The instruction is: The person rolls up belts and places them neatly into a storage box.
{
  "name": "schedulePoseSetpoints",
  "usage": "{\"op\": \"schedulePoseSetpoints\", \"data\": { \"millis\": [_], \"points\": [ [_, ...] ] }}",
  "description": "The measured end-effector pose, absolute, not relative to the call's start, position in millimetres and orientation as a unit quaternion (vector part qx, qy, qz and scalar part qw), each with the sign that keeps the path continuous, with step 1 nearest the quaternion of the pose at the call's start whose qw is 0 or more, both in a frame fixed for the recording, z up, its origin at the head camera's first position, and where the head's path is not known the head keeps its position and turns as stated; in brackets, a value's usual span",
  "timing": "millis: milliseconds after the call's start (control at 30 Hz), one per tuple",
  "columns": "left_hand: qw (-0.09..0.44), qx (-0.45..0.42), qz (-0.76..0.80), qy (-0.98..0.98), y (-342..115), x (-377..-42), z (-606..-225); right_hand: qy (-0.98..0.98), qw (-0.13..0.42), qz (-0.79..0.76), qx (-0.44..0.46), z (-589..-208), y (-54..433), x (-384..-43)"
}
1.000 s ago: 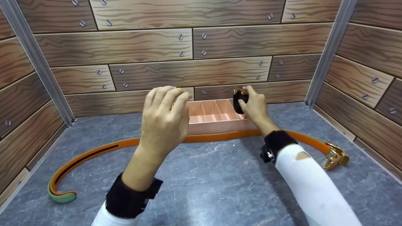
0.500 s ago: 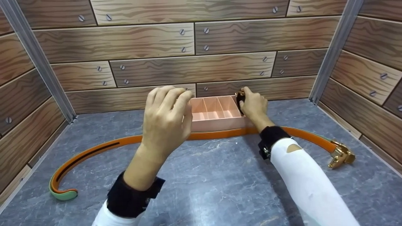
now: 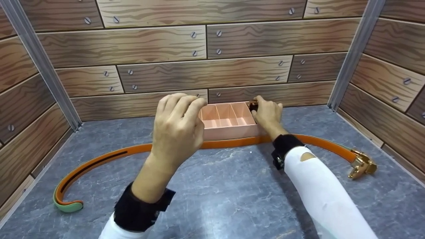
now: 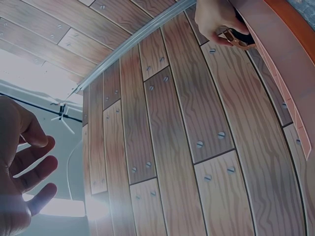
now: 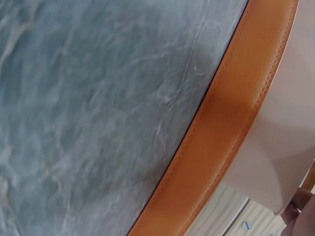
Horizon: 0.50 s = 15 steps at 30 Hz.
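My right hand (image 3: 268,113) grips a rolled black belt with a gold buckle (image 3: 253,105) at the right end of a pink divided box (image 3: 229,132). Most of the roll sits below the rim or behind the fingers. In the left wrist view, the gold buckle (image 4: 235,37) shows under the right hand's fingers. My left hand (image 3: 177,126) is raised in front of the box's left part and hides it. Its fingers are loosely bent with nothing in them, as the left wrist view of the left hand (image 4: 24,172) shows.
An orange belt with a green underside (image 3: 229,143) curves along the box's front, its gold buckle (image 3: 362,165) at the right and curled tip (image 3: 69,206) at the left. Wood-patterned walls (image 3: 159,44) enclose the grey marbled tabletop (image 3: 225,186) on three sides.
My right hand has lowered the rolled black belt into the right end of the box, so less of it shows. The left hand has stayed raised, almost still.
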<state>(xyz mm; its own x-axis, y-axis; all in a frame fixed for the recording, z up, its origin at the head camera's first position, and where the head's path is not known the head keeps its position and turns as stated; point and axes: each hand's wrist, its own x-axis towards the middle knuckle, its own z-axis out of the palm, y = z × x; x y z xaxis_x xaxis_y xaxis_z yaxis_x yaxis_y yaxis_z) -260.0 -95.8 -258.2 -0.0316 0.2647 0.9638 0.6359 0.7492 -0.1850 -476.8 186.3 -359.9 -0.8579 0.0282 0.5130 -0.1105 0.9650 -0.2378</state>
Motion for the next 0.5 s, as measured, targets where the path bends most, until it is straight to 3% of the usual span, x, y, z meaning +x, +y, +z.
{"op": "schedulePoseSetpoints", "data": {
  "millis": [500],
  "points": [
    [0.604,-0.334,-0.147,-0.708,-95.5,-261.1,-260.3,-0.967,0.224,0.116,0.032,-362.4,188.4,-482.8]
  ]
}}
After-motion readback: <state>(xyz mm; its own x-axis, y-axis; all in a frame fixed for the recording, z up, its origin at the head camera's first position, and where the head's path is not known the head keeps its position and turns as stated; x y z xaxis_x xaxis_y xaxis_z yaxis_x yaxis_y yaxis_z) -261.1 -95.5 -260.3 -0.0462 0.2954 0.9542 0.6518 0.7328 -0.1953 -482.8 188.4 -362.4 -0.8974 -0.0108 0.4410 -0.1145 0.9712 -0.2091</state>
